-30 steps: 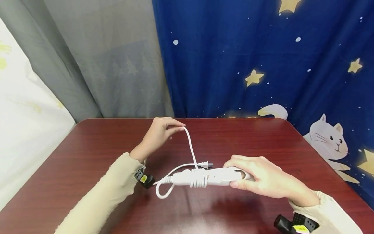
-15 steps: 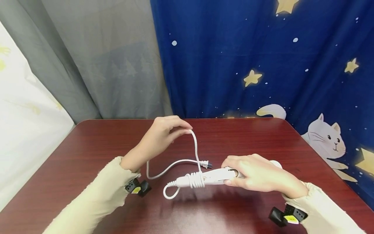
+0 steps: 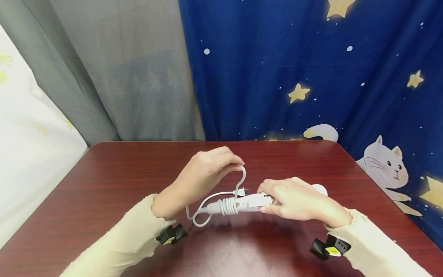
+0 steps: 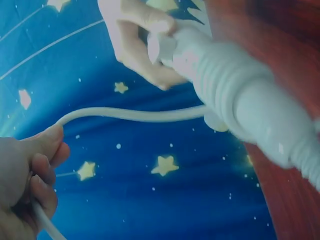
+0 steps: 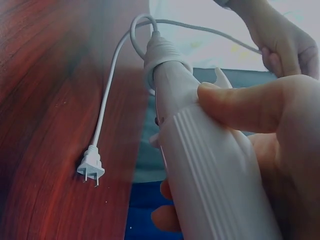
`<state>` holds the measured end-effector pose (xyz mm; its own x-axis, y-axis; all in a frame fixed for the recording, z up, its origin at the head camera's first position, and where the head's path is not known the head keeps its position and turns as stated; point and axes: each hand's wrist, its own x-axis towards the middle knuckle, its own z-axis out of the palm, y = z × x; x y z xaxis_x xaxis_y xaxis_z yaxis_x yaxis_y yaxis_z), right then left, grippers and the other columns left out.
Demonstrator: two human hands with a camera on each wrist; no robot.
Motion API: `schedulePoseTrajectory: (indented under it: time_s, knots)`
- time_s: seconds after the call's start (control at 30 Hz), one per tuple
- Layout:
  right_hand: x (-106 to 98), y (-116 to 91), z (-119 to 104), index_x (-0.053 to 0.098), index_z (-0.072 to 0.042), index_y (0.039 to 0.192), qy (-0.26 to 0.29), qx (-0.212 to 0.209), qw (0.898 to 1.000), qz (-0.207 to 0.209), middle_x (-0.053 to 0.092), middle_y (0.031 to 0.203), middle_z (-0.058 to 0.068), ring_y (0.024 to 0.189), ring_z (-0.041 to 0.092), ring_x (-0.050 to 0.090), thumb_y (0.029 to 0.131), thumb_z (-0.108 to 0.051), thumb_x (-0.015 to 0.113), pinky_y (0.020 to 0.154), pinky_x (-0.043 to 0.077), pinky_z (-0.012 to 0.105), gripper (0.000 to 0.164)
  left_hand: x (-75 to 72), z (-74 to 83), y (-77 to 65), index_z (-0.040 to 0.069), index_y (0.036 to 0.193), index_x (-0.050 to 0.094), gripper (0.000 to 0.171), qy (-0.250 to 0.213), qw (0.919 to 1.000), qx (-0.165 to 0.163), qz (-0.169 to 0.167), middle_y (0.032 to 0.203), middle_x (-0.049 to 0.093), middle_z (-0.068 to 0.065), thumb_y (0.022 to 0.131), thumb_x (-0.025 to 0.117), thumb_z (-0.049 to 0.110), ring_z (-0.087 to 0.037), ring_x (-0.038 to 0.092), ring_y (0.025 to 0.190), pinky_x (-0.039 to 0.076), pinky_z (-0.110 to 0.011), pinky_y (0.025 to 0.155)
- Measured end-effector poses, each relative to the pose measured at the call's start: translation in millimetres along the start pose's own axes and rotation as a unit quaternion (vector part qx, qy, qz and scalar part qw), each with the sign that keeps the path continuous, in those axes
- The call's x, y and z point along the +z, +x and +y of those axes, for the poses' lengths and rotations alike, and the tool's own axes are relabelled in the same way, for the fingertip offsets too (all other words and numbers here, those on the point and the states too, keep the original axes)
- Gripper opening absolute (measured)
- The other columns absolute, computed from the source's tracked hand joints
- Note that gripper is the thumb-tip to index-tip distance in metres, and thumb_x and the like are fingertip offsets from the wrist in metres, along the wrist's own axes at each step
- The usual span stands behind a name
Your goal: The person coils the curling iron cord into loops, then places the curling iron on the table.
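Note:
A white hair iron (image 3: pixel 254 202), its cord (image 3: pixel 228 206) wound several turns around the neck, is held low over the table, roughly level. My right hand (image 3: pixel 294 197) grips its body from above, thumb on the near side; the palm hides part of it, and a rounded white end shows beyond. In the right wrist view the thumb lies along the ribbed body (image 5: pixel 200 165). My left hand (image 3: pixel 209 171) pinches the cord up and left of the coils, a short arched length running between. More cord trails below the left hand to a two-prong plug (image 5: pixel 91 165).
The reddish-brown wooden table (image 3: pixel 121 184) extends under both hands. Behind it hang a grey curtain (image 3: pixel 138 77) and a blue star-patterned curtain (image 3: pixel 263 77); a white cloth (image 3: pixel 31 134) is at the left.
The left hand has moved right and down toward the hair iron, still pinching the cord, so the span to the coils is shorter. The right hand and iron have shifted slightly left.

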<state>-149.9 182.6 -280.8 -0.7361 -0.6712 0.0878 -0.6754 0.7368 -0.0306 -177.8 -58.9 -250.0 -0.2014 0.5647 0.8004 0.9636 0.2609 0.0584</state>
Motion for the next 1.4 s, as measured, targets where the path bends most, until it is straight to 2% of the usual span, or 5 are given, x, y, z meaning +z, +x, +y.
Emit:
schedulePoseTrajectory:
  time_s: [0.2, 0.47, 0.67, 1.17, 1.4]
  knots:
    - [0, -1, 0, 0.058, -0.026, 0.096, 0.002, 0.001, 1.0, 0.006, 0.05, 0.083, -0.019, 0.064, -0.002, 0.046, 0.082, -0.045, 0.063, 0.056, 0.04, 0.025, 0.024, -2.7, -2.7, 0.4, 0.007, 0.089, 0.066, 0.01, 0.023, 0.9995, -0.011, 0.016, 0.08, 0.062, 0.002, 0.08, 0.07, 0.007, -0.007, 0.059, 0.073, 0.047, -0.018, 0.07]
    - [-5, -13, -14, 0.058, -0.027, 0.101, 0.039, -0.066, 0.996, 0.038, 0.051, 0.088, -0.022, 0.066, -0.005, 0.047, 0.083, -0.044, 0.062, 0.057, 0.042, 0.022, 0.025, -7.5, -34.1, -9.5, 0.003, 0.084, 0.07, 0.008, 0.019, 0.9866, -0.156, 0.042, 0.079, 0.066, -0.003, 0.076, 0.072, 0.005, -0.012, 0.059, 0.072, 0.047, -0.024, 0.064]
    - [-9, -16, -23, 0.058, -0.028, 0.102, 0.056, -0.106, 0.992, 0.042, 0.049, 0.088, -0.023, 0.064, -0.007, 0.045, 0.084, -0.043, 0.062, 0.056, 0.039, 0.018, 0.025, -3.2, -44.0, -15.2, 0.003, 0.084, 0.071, 0.008, 0.016, 0.9798, -0.199, 0.01, 0.08, 0.067, -0.004, 0.077, 0.072, 0.008, -0.013, 0.06, 0.071, 0.047, -0.026, 0.064]
    - [4, -11, 8, 0.059, -0.027, 0.097, 0.015, 0.035, 0.999, 0.03, 0.051, 0.084, -0.019, 0.065, -0.001, 0.047, 0.081, -0.043, 0.065, 0.056, 0.041, 0.026, 0.024, -12.1, -1.0, -8.0, 0.006, 0.086, 0.067, 0.009, -0.003, 0.9949, -0.094, 0.035, 0.078, 0.061, 0.002, 0.078, 0.071, 0.007, -0.006, 0.054, 0.07, 0.043, -0.02, 0.063]
    - [5, -10, 23, 0.059, -0.024, 0.101, 0.01, 0.107, 0.991, 0.078, 0.054, 0.084, -0.015, 0.065, 0.005, 0.05, 0.081, -0.044, 0.064, 0.057, 0.041, 0.031, 0.029, -3.9, 26.8, -18.4, 0.005, 0.084, 0.068, 0.008, -0.07, 0.9909, -0.11, 0.033, 0.075, 0.061, 0.004, 0.077, 0.072, 0.003, -0.004, 0.053, 0.068, 0.043, -0.017, 0.062]
